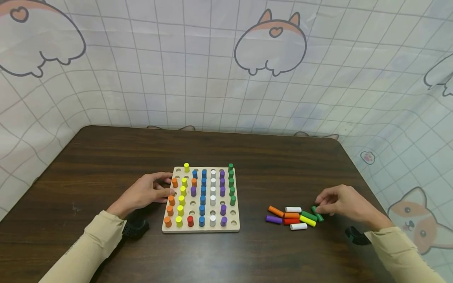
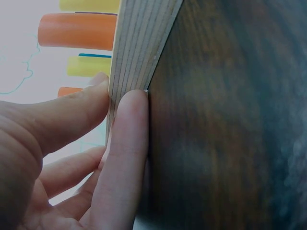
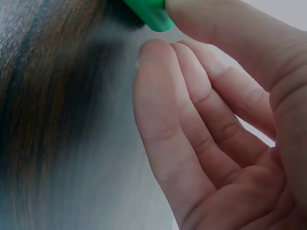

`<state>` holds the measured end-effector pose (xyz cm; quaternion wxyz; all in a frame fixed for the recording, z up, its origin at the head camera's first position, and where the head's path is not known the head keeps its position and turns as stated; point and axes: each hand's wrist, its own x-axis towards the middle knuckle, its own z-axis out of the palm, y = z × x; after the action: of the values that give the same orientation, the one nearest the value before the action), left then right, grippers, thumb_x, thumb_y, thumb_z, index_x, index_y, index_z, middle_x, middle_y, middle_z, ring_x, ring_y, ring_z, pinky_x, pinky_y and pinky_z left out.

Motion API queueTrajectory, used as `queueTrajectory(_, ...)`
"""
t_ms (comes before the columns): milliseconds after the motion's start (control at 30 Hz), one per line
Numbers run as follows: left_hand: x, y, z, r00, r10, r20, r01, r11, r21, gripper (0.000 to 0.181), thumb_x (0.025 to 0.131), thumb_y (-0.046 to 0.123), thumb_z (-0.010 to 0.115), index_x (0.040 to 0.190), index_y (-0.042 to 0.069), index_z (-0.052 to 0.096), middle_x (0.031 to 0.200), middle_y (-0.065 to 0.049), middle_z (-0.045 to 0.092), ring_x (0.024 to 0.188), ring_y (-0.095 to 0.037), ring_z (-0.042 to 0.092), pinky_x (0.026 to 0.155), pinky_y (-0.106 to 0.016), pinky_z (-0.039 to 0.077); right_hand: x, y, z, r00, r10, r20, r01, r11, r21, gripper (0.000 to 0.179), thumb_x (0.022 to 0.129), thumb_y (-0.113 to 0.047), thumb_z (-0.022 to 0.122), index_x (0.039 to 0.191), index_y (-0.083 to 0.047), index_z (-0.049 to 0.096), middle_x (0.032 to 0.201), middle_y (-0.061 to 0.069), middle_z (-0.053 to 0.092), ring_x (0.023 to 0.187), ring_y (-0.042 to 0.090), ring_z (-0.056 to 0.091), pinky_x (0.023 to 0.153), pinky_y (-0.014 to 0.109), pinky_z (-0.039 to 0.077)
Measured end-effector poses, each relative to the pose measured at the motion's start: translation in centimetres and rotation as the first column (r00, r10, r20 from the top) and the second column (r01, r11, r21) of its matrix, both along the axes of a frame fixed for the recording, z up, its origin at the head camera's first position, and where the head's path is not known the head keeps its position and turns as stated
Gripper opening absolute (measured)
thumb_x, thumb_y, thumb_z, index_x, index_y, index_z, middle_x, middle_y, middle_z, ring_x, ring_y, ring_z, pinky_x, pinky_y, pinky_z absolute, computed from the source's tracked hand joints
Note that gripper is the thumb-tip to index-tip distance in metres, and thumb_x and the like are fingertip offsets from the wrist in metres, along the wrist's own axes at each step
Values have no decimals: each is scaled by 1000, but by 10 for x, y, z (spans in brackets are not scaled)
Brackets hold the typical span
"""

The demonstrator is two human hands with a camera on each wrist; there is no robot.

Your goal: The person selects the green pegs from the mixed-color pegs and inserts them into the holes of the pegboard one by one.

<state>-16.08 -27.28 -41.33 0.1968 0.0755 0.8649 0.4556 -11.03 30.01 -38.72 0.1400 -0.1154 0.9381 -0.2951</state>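
A square wooden pegboard [image 1: 209, 232] with rows of coloured pegs stands in the middle of the table. My left hand [image 1: 143, 192] holds its left edge; in the left wrist view the thumb [image 2: 81, 112] is at the upper rim and the index finger [image 2: 127, 124] lies along the layered side. Over to the right, my right hand [image 1: 339, 202] is at a green peg [image 1: 319, 217] on the table. In the right wrist view the thumb touches this green peg [image 3: 160, 19], while the index fingertip [image 3: 156, 52] sits just short of it.
Beside the green peg lies a loose group of pegs, among them a purple peg [image 1: 274, 219], a red peg [image 1: 291, 221], a yellow peg [image 1: 307, 221] and a white peg [image 1: 299, 226]. The dark wooden table [image 1: 141, 149] ends at a patterned cloth [image 1: 198, 78] behind.
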Motion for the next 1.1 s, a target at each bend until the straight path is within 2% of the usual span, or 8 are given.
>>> queueTrajectory(233,-1,-1,-1,1000,5,5,-5,1000,2,72,94,23,77,154,1,44,138,-21,55,96,-20,65,83,-30,66,-2,-3,-2,1000,2,28,-1,1000,-18,27,88,-30,83,103,-9,80,88,1,79,67,9,71,63,25,63)
queueTrajectory(533,-1,-1,-1,1000,1,12,-2,1000,19,73,95,25,76,155,1,42,138,-21,55,96,-19,66,82,-30,66,-5,-7,-3,1000,20,-3,-20,999,-30,21,91,-25,79,106,-10,81,96,3,81,70,7,72,65,24,63)
queueTrajectory(1100,0,-1,0,1000,-4,8,3,999,32,71,96,23,75,154,0,43,138,-22,54,95,-18,65,81,-29,66,-11,-11,-8,999,41,-25,-41,999,-22,18,92,-16,77,107,-6,78,90,0,80,75,1,72,66,23,62)
